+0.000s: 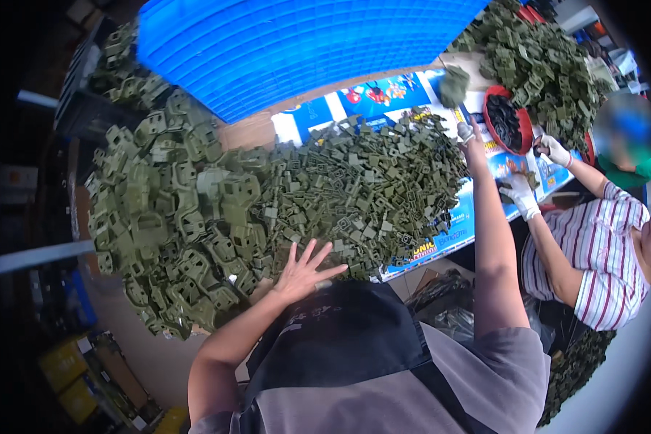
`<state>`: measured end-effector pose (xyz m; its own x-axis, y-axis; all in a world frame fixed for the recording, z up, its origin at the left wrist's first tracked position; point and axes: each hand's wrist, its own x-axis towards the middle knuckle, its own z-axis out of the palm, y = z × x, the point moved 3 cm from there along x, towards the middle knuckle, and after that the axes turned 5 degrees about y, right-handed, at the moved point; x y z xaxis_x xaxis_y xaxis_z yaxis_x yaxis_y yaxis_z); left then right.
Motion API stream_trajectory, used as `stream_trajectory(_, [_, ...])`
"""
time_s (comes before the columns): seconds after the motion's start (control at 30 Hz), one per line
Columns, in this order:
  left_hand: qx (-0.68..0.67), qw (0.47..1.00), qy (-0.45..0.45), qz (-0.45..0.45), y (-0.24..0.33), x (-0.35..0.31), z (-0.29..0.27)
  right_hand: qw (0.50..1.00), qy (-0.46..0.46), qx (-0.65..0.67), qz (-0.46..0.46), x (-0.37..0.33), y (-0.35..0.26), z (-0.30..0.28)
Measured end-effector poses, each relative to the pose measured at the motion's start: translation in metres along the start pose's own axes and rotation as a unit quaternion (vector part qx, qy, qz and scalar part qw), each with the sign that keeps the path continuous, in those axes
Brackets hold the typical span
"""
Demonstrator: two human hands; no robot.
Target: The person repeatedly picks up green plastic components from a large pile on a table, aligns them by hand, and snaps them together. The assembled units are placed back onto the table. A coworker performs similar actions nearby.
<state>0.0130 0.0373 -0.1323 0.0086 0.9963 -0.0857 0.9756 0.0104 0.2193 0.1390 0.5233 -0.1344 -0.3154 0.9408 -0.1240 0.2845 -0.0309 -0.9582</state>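
My left hand lies with fingers spread at the near edge of a broad heap of small olive-green plastic parts. A pale covering shows on its thumb. Stretched far forward, my right hand is at the heap's right edge, one finger pointing out and a whitish covering on another digit. I see nothing held in it. Just beyond it sits a dull green clump, and beside it a red basket of black parts. Larger olive-green moulded parts are piled left of the small ones.
A big blue plastic crate stands across the far side. More green parts lie heaped at the far right. At the right, a co-worker in a striped shirt wears white gloves. A printed sheet covers part of the table.
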Motion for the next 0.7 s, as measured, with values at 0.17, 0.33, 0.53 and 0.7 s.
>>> stream_trajectory(0.17, [-0.056, 0.996, 0.061, 0.013, 0.001, 0.05, 0.013, 0.938, 0.146, -0.274, -0.157, -0.099, 0.092, -0.048])
stream_trajectory(0.33, [-0.053, 0.997, 0.002, -0.051, -0.021, 0.088, -0.013, 0.97, 0.113, -0.208, -0.056, -0.135, 0.064, 0.016])
stream_trajectory(0.53, [-0.007, 0.99, 0.098, -0.103, -0.074, 0.134, -0.025, 0.968, 0.071, -0.208, -0.124, -0.126, 0.058, 0.092])
stream_trajectory(0.7, [-0.038, 0.991, 0.067, -0.113, -0.056, 0.085, -0.078, 0.969, -0.129, -0.152, -0.149, -0.14, 0.029, 0.072])
